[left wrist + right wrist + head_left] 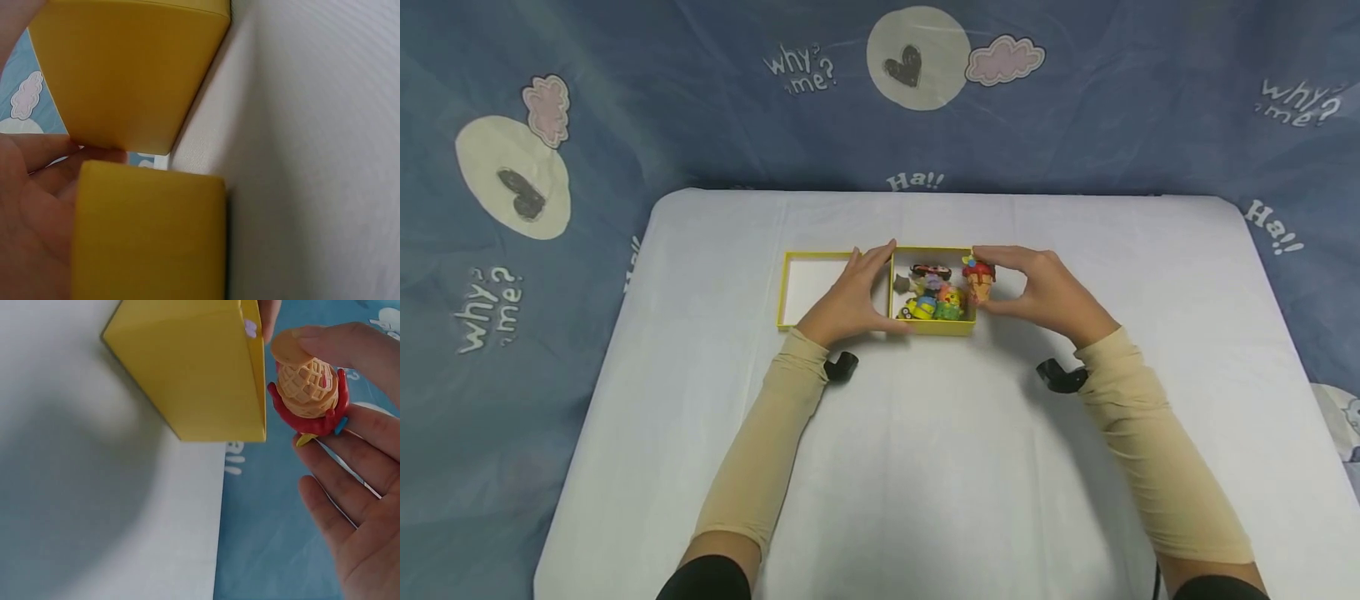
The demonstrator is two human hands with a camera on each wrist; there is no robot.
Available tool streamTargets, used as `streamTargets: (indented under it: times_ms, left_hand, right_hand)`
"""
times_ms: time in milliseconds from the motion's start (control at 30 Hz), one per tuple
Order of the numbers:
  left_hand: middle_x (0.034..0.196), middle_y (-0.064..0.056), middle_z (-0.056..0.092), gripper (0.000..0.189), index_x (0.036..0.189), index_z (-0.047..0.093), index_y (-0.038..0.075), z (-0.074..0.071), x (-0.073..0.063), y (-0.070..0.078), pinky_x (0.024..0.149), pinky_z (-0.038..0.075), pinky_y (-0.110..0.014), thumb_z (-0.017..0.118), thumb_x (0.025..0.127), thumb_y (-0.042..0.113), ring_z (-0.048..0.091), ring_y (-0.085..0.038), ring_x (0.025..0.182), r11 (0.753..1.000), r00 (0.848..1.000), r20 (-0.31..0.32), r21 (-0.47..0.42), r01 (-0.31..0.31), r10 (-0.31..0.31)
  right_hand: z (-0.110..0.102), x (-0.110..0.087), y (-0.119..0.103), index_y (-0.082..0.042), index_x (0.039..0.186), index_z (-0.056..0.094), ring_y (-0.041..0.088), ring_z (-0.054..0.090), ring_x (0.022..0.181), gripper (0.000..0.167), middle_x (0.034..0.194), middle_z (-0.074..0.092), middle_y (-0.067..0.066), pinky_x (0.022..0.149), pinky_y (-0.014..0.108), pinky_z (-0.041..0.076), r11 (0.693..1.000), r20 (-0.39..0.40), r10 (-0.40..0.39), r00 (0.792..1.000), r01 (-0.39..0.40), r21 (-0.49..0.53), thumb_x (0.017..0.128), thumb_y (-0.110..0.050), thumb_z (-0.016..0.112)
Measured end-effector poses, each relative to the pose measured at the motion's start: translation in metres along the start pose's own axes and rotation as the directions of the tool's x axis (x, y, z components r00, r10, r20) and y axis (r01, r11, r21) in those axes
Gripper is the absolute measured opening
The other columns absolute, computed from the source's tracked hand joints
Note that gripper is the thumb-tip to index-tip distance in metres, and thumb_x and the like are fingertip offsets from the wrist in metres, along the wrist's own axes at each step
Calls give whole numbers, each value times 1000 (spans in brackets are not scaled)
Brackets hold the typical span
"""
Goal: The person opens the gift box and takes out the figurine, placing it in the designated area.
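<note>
My right hand (1041, 279) pinches a toy ice cream cone (980, 282) between thumb and fingers, at the right rim of a yellow box (943, 328). In the right wrist view the thumb presses the round base of the cone's waffle part (309, 384), and the fingers touch its red top. My left hand (850, 300) holds the box's left side, thumb along the front and fingers at the back corner. Inside the box lie several small toys, among them a yellow and blue one (920, 307), a green and yellow figure (950, 304) and a dark toy car (930, 271).
A shallow yellow lid (781, 292) with a white inside lies left of the box, partly behind the left hand. All this is on a white-covered table (925, 467). A blue printed cloth (700, 108) hangs behind it. Each wrist wears a small black camera (841, 367).
</note>
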State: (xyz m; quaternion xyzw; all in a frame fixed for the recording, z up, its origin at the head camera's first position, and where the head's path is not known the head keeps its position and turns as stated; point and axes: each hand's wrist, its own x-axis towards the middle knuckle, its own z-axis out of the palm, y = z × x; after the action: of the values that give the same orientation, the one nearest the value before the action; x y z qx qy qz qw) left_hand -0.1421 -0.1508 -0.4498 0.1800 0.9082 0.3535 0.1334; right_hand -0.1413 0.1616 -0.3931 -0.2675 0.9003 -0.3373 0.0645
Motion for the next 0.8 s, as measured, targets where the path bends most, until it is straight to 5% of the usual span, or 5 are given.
streamTargets:
  times_ms: [333, 800]
  left_hand:
    - [173, -7, 22, 137, 168, 14, 24, -1, 1, 0, 132, 16, -61, 95, 63, 59, 1, -47, 160, 1000, 1000, 0, 18, -6, 6]
    - [173, -5, 23, 137, 168, 13, 25, 1, 1, -2, 135, 10, -51, 94, 63, 60, 4, -41, 162, 999, 1000, -11, 19, -28, 29]
  right_hand:
    - [-5, -13, 17, -6, 143, 63, 33, 60, 136, 70, 146, 63, 10, 115, 54, 49, 999, -23, 43, 999, -42, 6, 78, -11, 90]
    - [3, -18, 46, -4, 145, 60, 37, 54, 140, 71, 148, 60, 17, 120, 57, 43, 980, 101, 196, 975, -199, 15, 80, -9, 88]
